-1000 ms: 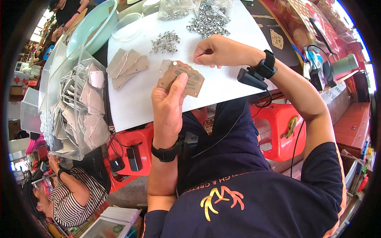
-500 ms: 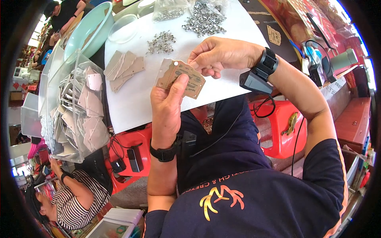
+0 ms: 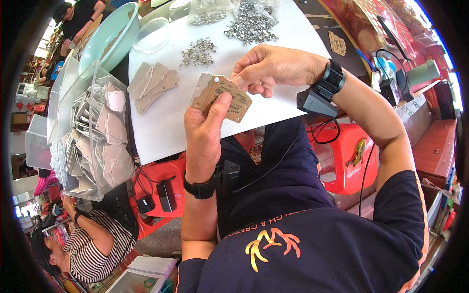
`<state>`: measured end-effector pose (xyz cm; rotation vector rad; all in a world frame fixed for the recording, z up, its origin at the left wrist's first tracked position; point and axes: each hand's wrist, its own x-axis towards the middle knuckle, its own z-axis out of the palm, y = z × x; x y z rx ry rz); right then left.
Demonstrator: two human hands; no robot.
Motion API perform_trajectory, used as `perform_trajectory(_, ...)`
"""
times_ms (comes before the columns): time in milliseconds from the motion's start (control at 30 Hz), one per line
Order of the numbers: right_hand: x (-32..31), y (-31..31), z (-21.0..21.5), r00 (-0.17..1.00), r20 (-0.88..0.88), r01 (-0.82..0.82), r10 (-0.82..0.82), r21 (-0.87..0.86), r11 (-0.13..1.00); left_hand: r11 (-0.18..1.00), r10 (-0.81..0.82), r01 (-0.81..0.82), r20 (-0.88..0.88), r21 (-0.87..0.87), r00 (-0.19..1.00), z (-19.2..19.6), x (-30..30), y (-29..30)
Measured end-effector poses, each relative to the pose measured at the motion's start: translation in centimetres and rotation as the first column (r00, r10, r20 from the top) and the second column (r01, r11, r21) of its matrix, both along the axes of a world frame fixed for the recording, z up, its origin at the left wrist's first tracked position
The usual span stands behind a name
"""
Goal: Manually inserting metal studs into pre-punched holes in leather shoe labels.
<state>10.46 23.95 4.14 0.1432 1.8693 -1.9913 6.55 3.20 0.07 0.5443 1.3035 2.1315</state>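
My left hand (image 3: pixel 204 134) grips printed brown cardboard tags (image 3: pixel 237 100) with scalloped edges and small corner holes, its thumb lying across the top face. A plain tan piece shows at their left side. At the right edge of the tags, my right hand (image 3: pixel 261 71) has its thumb and fingertips pinched together. Whatever lies between those fingertips is hidden. Behind the hands, small silvery metal fasteners (image 3: pixel 198 52) form a loose heap on the white table (image 3: pixel 163 129). Several plain tan cards (image 3: pixel 154 85) are fanned out to the left of the tags.
A clear bin (image 3: pixel 95 146) full of tan cards stands left, beside a pale green basin (image 3: pixel 110 39). A bigger heap of metal fasteners (image 3: pixel 251 24) spills from a plastic bag at the back. One tag (image 3: pixel 337 43) lies back right. Red stools (image 3: pixel 344 158) flank my legs.
The tags have tilted slightly in my left hand, and that hand has shifted a little left. My right hand keeps its pinch in nearly the same place.
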Motion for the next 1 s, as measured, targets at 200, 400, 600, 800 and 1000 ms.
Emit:
perform_trajectory(200, 0.3, 0.0, 0.0, 0.995, -0.096, -0.035, 0.041, 0.071, 0.997, 1.0, 0.0, 0.0, 0.006, 0.006, 1.0, -0.2, -0.1, 0.0)
perform_trajectory(400, 0.7, -0.4, 0.4, 0.995, -0.096, -0.016, 0.021, 0.053, 0.998, 1.0, 0.014, -0.014, -0.001, 0.015, 1.0, -0.4, -0.2, 0.0)
perform_trajectory(600, 0.9, -0.5, 0.3, 0.995, -0.097, 0.005, -0.002, 0.039, 0.999, 0.998, 0.056, -0.056, -0.053, 0.0, 0.997, 0.0, 0.1, 0.2)
perform_trajectory(800, 1.0, -0.9, 0.2, 0.971, -0.237, 0.012, 0.036, 0.199, 0.98, 0.991, 0.125, -0.131, -0.142, -0.038, 0.982, -0.1, 0.2, 0.4)
perform_trajectory(1000, 1.3, -1.4, 0.4, 0.97, -0.242, 0.071, -0.003, 0.271, 0.96, 0.978, 0.126, -0.161, -0.237, -0.135, 0.963, -0.8, -0.3, 0.3)
